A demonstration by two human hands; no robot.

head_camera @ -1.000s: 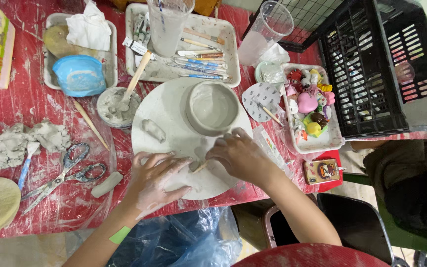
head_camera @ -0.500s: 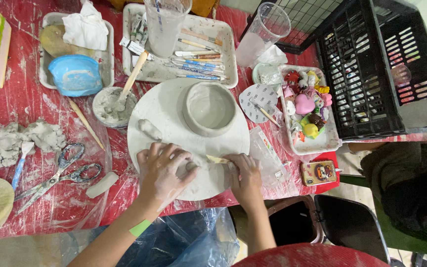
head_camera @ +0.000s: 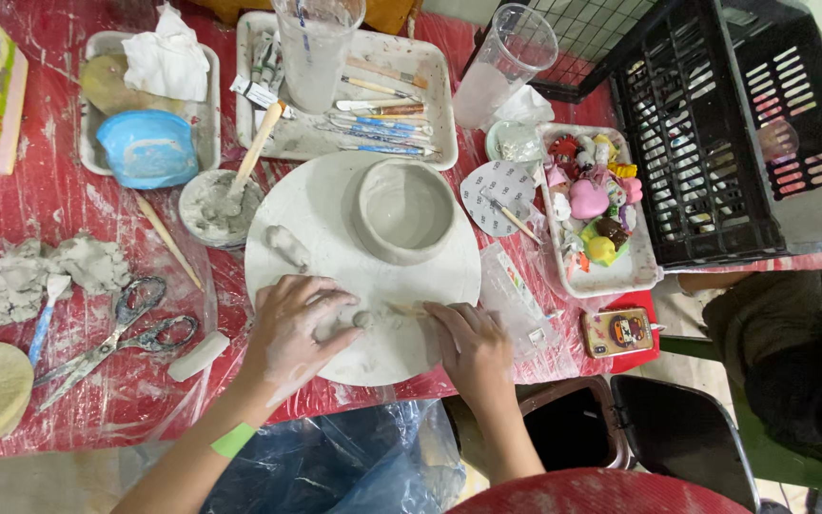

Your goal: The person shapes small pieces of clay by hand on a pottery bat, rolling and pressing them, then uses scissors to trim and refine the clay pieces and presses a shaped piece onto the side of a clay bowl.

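A round grey turntable board (head_camera: 316, 205) lies on the red plastic-covered table. A grey clay bowl (head_camera: 403, 211) stands upright on its far right part, and a small clay lump (head_camera: 285, 245) lies at its left. My left hand (head_camera: 295, 328) rests flat on the board's near edge, its fingers touching a small piece of clay (head_camera: 363, 319). My right hand (head_camera: 468, 345) is closed on a thin wooden tool (head_camera: 403, 308) whose tip points at that clay piece. Both hands are smeared with clay.
A slip pot with a wooden stick (head_camera: 213, 205), scissors (head_camera: 116, 335), clay scraps (head_camera: 21, 276), a blue bowl in a tray (head_camera: 147, 148), a tray of tools (head_camera: 378, 119), two plastic cups, a tray of small figures (head_camera: 592, 205), a black crate (head_camera: 715, 124). Another person sits at right (head_camera: 792, 352).
My hands have spread apart at the board's near edge: the left has slid left and flattened, the right has drawn back toward me. The view has shifted slightly.
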